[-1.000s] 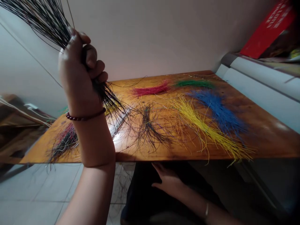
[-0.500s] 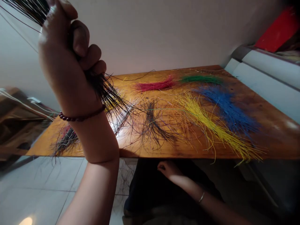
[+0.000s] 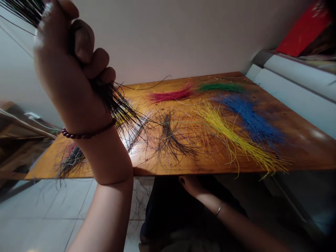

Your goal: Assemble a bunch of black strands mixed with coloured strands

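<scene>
My left hand point(image 3: 76, 59) is raised at the upper left, its fingers wrapped round a bundle of thin black wires point(image 3: 115, 101). One end of the bundle fans down over the table; the other passes out of the picture at the top left. Low in the middle, at the table's front edge and above my lap, is my right hand point(image 3: 190, 185). Its fingers look curled, partly hidden by the edge and shadow, and I cannot make out anything in them. Beyond it lies a loose dark bunch of wires point(image 3: 170, 136) on the wooden table point(image 3: 147, 166).
Yellow wires point(image 3: 236, 136), blue wires point(image 3: 252, 120), green wires point(image 3: 220, 87) and red wires point(image 3: 172, 94) lie in separate bunches. A mixed dark bunch point(image 3: 72, 159) overhangs the front left edge. A white appliance-like body point(image 3: 291, 87) borders the table's right side, with a red object point(image 3: 304, 29) above.
The view has shifted slightly. My left hand, still gripping the black wires, sits a little further left. My right hand has slipped slightly further under the table edge.
</scene>
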Motion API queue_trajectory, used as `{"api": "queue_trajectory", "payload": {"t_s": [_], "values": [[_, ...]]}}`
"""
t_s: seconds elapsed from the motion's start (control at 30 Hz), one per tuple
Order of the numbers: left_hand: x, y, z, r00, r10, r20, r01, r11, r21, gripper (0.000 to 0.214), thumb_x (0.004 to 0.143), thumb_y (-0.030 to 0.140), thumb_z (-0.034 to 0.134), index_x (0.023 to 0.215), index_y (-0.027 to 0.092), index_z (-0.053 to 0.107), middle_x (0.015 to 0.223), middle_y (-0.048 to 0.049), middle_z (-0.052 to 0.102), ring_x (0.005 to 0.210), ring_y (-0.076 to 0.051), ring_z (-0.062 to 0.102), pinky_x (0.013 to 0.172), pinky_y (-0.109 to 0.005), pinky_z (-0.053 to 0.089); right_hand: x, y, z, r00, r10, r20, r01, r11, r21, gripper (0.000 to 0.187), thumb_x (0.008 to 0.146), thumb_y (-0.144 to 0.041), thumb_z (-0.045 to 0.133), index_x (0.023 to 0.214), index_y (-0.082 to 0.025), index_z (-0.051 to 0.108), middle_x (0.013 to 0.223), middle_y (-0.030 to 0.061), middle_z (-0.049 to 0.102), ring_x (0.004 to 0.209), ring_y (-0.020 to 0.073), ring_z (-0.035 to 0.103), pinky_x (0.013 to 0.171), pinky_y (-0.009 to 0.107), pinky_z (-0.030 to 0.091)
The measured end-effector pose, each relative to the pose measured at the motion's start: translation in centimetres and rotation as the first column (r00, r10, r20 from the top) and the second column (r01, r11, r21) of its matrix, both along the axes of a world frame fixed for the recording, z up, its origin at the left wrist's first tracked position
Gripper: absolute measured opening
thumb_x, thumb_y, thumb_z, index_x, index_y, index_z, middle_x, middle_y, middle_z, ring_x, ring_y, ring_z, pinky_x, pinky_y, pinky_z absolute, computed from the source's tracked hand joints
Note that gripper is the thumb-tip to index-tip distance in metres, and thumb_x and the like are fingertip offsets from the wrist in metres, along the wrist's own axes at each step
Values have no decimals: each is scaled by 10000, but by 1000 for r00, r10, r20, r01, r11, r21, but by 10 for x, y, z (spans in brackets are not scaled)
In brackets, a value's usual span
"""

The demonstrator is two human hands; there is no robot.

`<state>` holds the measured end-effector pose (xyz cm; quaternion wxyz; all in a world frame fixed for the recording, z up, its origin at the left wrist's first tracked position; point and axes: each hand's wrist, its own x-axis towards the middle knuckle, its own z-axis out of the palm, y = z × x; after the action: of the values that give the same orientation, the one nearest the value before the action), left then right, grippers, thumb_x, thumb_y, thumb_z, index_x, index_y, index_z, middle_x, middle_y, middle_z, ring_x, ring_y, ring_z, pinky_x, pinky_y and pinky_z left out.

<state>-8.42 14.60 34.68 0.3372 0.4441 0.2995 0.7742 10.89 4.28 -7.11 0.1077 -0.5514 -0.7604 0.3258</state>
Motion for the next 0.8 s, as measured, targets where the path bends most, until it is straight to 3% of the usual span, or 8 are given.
{"api": "queue_trajectory", "payload": {"t_s": [0.1, 0.17, 0.27, 0.4, 0.53, 0.6, 0.7, 0.8], "values": [[3, 0, 1, 975, -193, -111, 201, 977, 68, 256, 921, 255, 379, 702, 162, 473, 590, 39, 209, 385, -32, 167, 317, -166, 128, -5, 3, 11, 999, -4, -45, 7, 998, 69, 344, 802, -104, 443, 1074, -184, 637, 1286, 105, 539, 1247, 255, 423, 1032, 420, 293], [4, 1, 1, 972, -203, -114, 214, 973, 84, 231, 911, 248, 394, 713, 164, 477, 585, 38, 207, 380, -33, 167, 314, -172, 126, -8, 3, 20, 998, -3, -62, 9, 996, 94, 385, 795, -94, 439, 1121, -203, 611, 1339, 86, 494, 1284, 250, 377, 1046, 434, 274], [3, 3, 1, 974, -193, -117, 203, 976, 79, 231, 912, 253, 393, 719, 167, 487, 571, 39, 211, 363, -30, 163, 306, -173, 113, -7, -2, 31, 1000, 11, -17, -11, 1000, 8, 342, 793, -89, 425, 1022, -191, 657, 1265, 98, 561, 1167, 253, 502, 975, 402, 368], [5, 2, 2, 973, -197, -123, 208, 975, 81, 199, 898, 215, 416, 716, 163, 480, 563, 44, 223, 357, -20, 180, 310, -159, 113, 0, -12, 29, 993, 90, 78, -74, 979, -191, 312, 783, -87, 417, 871, -151, 710, 969, 124, 695, 863, 247, 649, 786, 345, 467], [8, -1, 1, 969, -219, -118, 229, 970, 81, 146, 874, 180, 438, 732, 158, 466, 557, 53, 231, 368, -16, 171, 315, -153, 121, 9, -15, 16, 998, 58, -5, -58, 980, -192, 331, 762, -93, 462, 950, -182, 719, 978, 76, 704, 924, 227, 641, 843, 315, 446], [9, -3, 1, 970, -218, -112, 227, 971, 71, 130, 867, 174, 454, 739, 158, 471, 552, 57, 248, 373, -16, 174, 313, -152, 132, 9, -18, 18, 997, 11, -71, -25, 981, -193, 321, 764, -111, 482, 968, -184, 719, 992, 63, 703, 951, 219, 634, 875, 313, 438], [10, -6, 3, 976, -201, -79, 206, 977, 54, 166, 889, 201, 449, 731, 160, 478, 530, 62, 267, 362, -14, 174, 306, -148, 138, 5, -32, 50, 969, -39, -245, -13, 979, -206, 282, 764, -135, 517, 931, -209, 731, 960, 37, 712, 936, 203, 641, 883, 313, 449], [11, -9, 5, 980, -199, -28, 199, 979, 30, 250, 928, 268, 402, 711, 164, 470, 496, 67, 278, 343, -11, 166, 297, -138, 146, 8, -49, 113, 855, -85, -512, -90, 948, -306, 192, 752, -181, 582, 850, -214, 744, 843, 27, 726, 804, 175, 673, 763, 269, 507]]}}
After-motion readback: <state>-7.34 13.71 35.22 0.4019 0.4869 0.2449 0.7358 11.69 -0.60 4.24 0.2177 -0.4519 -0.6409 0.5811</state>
